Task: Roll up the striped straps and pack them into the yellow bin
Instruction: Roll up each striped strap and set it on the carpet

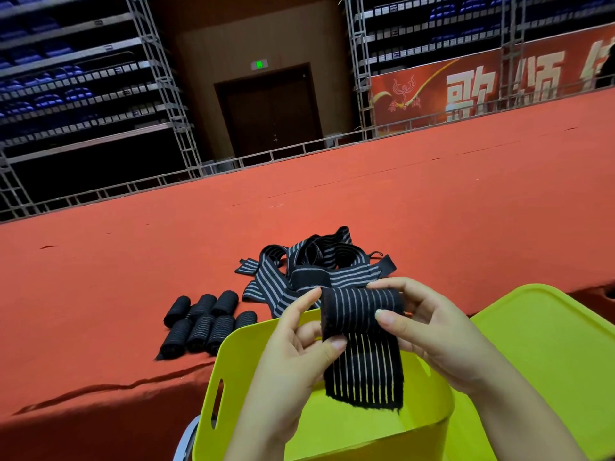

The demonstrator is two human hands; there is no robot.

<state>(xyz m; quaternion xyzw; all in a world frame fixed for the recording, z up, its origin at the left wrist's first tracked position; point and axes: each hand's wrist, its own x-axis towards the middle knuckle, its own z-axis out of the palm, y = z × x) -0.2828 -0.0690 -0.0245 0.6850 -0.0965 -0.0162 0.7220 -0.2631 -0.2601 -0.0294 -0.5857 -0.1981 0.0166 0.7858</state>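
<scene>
The person holds a partly rolled striped strap (362,314) above the open yellow bin (233,354), with both hands working it. The left hand (299,354) has a grip on the roll's left end, thumb and forefinger pinching the edge; the right hand (429,331) pinches the roll from the other side, thumb across the front and fingers curled behind. A loose tail (366,374) hangs down from the roll toward the bin's inside.

The main risk lies in that tail: if either pinch eases, the wound turns could spring loose and the strap unroll, since the fabric looks elastic. Uneven tension between the two hands would likely skew the roll into a cone, leaving it too slack to stay shut once packed. The strap may also run back into the tangled pile of unrolled straps (319,264) on the red tabletop (133,261), though the view does not show whether it does; if so, pulling could drag the heap or snag it.

A cluster of finished rolls (206,321) lies just beside the bin's far-left rim, not yet packed. A sweeping hand or a shifted bin might knock them along the tabletop. A yellow lid (549,354) rests to the right of the bin.
</scene>
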